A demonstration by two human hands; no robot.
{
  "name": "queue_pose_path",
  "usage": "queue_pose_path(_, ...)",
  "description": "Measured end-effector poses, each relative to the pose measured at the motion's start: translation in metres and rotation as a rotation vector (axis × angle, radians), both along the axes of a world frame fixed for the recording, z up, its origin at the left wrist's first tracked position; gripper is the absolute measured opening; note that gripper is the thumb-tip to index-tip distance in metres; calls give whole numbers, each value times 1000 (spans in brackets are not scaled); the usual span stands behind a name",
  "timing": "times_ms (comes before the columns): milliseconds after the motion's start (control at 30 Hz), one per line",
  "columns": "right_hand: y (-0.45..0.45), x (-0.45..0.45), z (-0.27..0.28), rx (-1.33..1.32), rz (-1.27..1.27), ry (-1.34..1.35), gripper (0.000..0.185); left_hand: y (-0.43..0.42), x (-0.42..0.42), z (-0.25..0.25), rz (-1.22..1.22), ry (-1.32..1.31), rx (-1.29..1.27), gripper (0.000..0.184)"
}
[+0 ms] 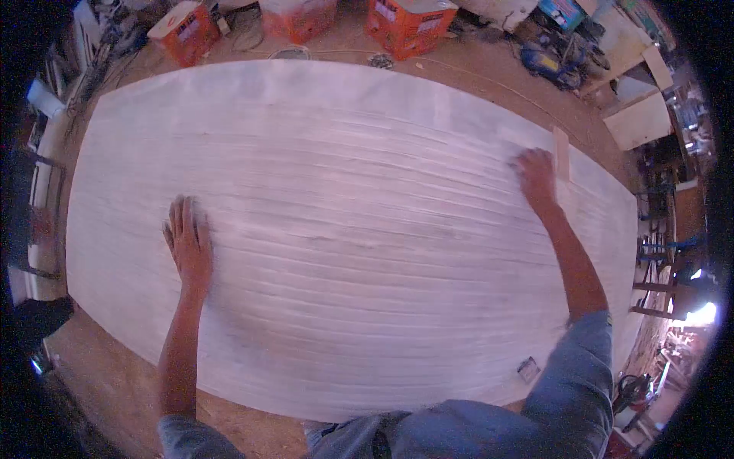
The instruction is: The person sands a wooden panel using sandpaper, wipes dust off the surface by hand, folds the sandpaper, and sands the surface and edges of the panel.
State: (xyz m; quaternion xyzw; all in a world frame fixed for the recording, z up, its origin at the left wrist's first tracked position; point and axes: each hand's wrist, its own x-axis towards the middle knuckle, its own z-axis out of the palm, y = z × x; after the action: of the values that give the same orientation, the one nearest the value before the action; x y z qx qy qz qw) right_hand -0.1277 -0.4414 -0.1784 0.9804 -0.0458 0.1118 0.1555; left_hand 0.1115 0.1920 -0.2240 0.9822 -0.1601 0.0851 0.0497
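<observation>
A broad whitish sheet or board (344,183) with rippled lines running across it fills the middle of the view. My left hand (189,245) lies palm down on its left part, fingers stretched out and a little apart, holding nothing. Toward the far right of the sheet is my right hand (537,177), slightly blurred, its fingers apart and pointing away, with nothing visible in them. Just right of it lies a narrow light wooden strip (562,153). A small dark-and-white item (527,369) rests near the front right edge, too small to identify.
Several orange boxes (409,30) stand on the brown floor beyond the sheet. At the back right are a blue machine (547,65) and pale board pieces (638,122). Clutter lines the right side, and a dark object (46,317) sits by the left edge.
</observation>
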Motion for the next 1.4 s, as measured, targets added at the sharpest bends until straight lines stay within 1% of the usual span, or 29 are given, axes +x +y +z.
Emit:
queue_pose_path(33, -9, -2, 5, 96, -70, 57, 22, -3, 1, 4, -11, 6, -14, 50)
queue_pose_path(67, 5, 14, 7, 99, -55, 67, 22, -1, 3, 7, -22, 12, -25, 50)
queue_pose_path(167, 63, 79, -12, 69, 200, -30, 20, 0, 2, -2, -4, -3, 51, 49)
queue_pose_path(233, 136, 148, -22, 98, 291, -65, 23, -8, -6, 0, 7, 1, 35, 49)
queue_pose_path(267, 173, 188, -34, 42, 325, -43, 26, -9, -10, 2, 10, 3, 18, 49)
queue_pose_path(300, 218, 228, -31, 125, 319, 23, 30, -12, -14, 5, 26, 1, 23, 49)
queue_pose_path(333, 254, 267, -42, 201, 440, -185, 26, -16, -18, 10, 14, 18, 8, 49)
queue_pose_path(367, 289, 297, -28, 285, 466, -119, 21, -18, -19, 15, -3, 29, -7, 50)
queue_pose_path(400, 315, 321, -29, 184, 516, -245, 18, -19, -18, 17, 1, 12, 1, 50)
queue_pose_path(433, 334, 339, -20, 222, 481, -128, 19, -20, -16, 14, 0, 33, -28, 50)
queue_pose_path(533, 328, 338, -20, 237, 482, -95, 19, -24, -15, 15, -3, 55, -72, 51)
queue_pose_path(600, 279, 306, -36, 225, 511, -229, 20, -22, -13, 22, 15, 61, -93, 51)
queue_pose_path(633, 248, 272, -28, 178, 454, -159, 21, -21, -16, 22, -19, 30, -98, 51)
queue_pose_path(667, 206, 238, -28, 176, 490, -145, 21, -20, -20, 20, -53, 5, -102, 51)
queue_pose_path(700, 163, 203, -24, 63, 445, -60, 19, -22, -21, 22, -45, 17, -105, 51)
queue_pose_path(733, 129, 167, -14, 125, 412, -32, 16, -21, -22, 24, -34, 17, -87, 51)
queue_pose_path(767, 91, 134, -15, 80, 316, 3, 15, -23, -20, 24, -27, 16, -70, 51)
queue_pose_path(800, 77, 108, 8, 93, 355, -18, 13, -23, -19, 24, -32, 25, -76, 51)
queue_pose_path(833, 62, 92, 16, 96, 212, 112, 12, -21, -18, 22, -29, 14, -58, 51)
queue_pose_path(900, 73, 95, 28, 130, 268, 91, 12, -23, -18, 22, -4, 7, -37, 51)
queue_pose_path(967, 98, 125, 20, 184, 336, 66, 12, -21, -15, 17, -8, 6, -8, 52)
queue_pose_path(1033, 153, 190, 5, 122, 370, 71, 15, -23, -15, 19, -8, 16, -8, 52)
queue_pose_path(1067, 186, 223, 1, 116, 482, -15, 14, -25, -15, 20, -22, 19, -17, 53)
queue_pose_path(1100, 222, 258, 1, 129, 525, 38, 15, -26, -15, 22, -5, 23, -12, 53)
queue_pose_path(1133, 261, 293, -4, 134, 532, 7, 18, -26, -16, 25, -11, 36, -25, 54)
queue_pose_path(1200, 331, 366, -26, 250, 645, -155, 18, -26, -16, 29, -2, 43, -22, 54)
queue_pose_path(1267, 394, 410, -15, 212, 589, -43, 19, -25, -16, 30, -16, 78, -113, 54)
queue_pose_path(1300, 410, 419, -12, 210, 589, -63, 19, -23, -14, 29, -19, 59, -109, 54)
queue_pose_path(1400, 404, 418, -16, 209, 514, 1, 19, -24, -11, 25, -31, 71, -138, 54)
